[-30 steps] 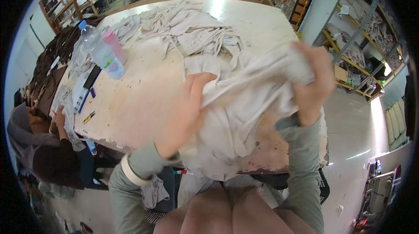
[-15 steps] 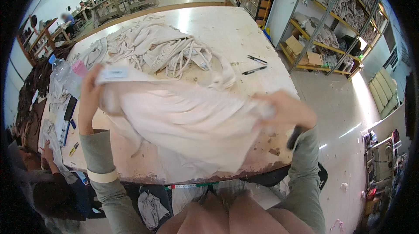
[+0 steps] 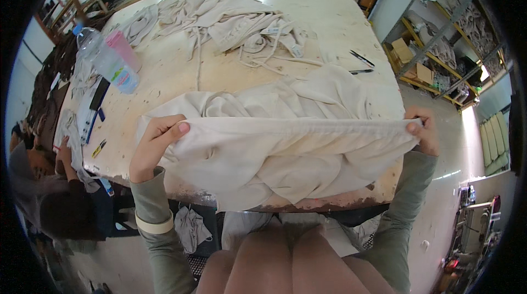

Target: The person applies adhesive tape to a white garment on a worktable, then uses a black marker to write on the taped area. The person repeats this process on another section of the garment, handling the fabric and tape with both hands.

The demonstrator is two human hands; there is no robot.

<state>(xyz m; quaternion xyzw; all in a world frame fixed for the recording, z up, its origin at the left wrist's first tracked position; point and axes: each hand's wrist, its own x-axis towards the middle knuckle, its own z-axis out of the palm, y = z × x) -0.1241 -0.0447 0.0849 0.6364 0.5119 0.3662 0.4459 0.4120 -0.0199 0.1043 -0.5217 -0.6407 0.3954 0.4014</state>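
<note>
A cream cloth garment (image 3: 285, 151) lies spread over the near edge of a worn wooden table (image 3: 230, 77). Its top hem is stretched taut in a straight line between my hands. My left hand (image 3: 156, 143) pinches the hem's left end, thumb on top. At the right end, near the table's right edge, my right hand (image 3: 422, 129) grips the hem. The lower part of the garment hangs in folds over the table's front edge above my knees.
A heap of cream garments (image 3: 219, 17) with cords lies at the far middle. A clear bottle (image 3: 104, 58) and a pink-capped bottle (image 3: 123, 47) stand at far left. Two pens (image 3: 359, 60) lie at right. A person (image 3: 49, 184) sits at left. Shelves (image 3: 439, 52) stand at right.
My hands have drawn apart and come down, pulling the bunched garment's hem out into a straight line over the table's near edge.
</note>
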